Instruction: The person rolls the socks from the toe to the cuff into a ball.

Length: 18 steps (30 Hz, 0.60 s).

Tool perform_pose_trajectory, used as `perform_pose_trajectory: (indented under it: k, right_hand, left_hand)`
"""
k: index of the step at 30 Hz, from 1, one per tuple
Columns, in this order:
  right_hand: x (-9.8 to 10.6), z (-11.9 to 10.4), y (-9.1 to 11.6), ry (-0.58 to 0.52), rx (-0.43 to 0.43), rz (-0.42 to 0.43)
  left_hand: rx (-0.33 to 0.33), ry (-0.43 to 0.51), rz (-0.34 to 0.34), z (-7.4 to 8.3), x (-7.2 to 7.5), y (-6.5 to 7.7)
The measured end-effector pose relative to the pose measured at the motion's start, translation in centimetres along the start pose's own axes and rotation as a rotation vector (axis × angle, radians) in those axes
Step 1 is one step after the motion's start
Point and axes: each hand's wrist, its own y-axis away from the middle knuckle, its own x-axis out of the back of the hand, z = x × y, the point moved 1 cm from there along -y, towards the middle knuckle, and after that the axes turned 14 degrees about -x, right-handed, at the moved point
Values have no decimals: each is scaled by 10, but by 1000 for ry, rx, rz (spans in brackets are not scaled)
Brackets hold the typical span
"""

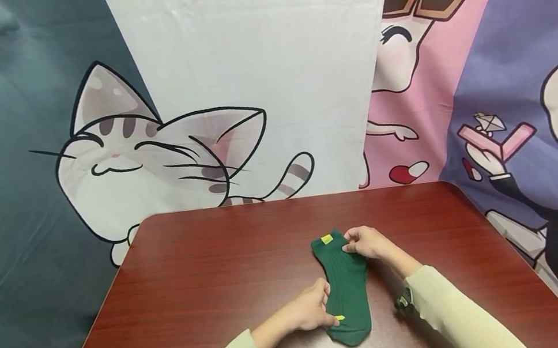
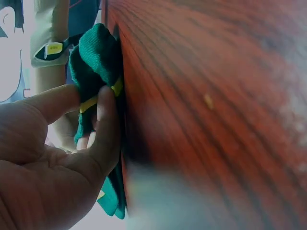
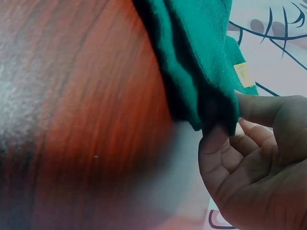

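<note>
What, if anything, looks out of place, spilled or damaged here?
Nothing stands out: no spill or tear shows. The green sock lies on the table, its edges pinched by the left hand and right hand. Its layers gape by the right hand, likely just from handling.

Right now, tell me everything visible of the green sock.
The green sock looks ribbed-knit, with a yellow patch at its far end and a yellow mark near its rounded near end. It lies lengthwise, mostly flat, on the table. Layers show at its edges; I cannot tell if a second sock lies beneath. The left hand pinches its left edge by the mark; the right hand pinches its right edge toward the far end.
</note>
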Motion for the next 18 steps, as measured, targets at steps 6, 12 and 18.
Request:
perform_pose_trajectory:
  k: [6, 12, 18]
  right_hand:
    - [-2, 3, 0, 17, -21, -24]
    - [-2, 4, 0, 61, -24, -23]
    - [-6, 3, 1, 97, -19, 22]
  left_hand:
    - [29, -101, -27, 7, -2, 4]
    - [6, -339, -17, 12, -6, 7]
    - [-197, -654, -25, 16, -8, 10]
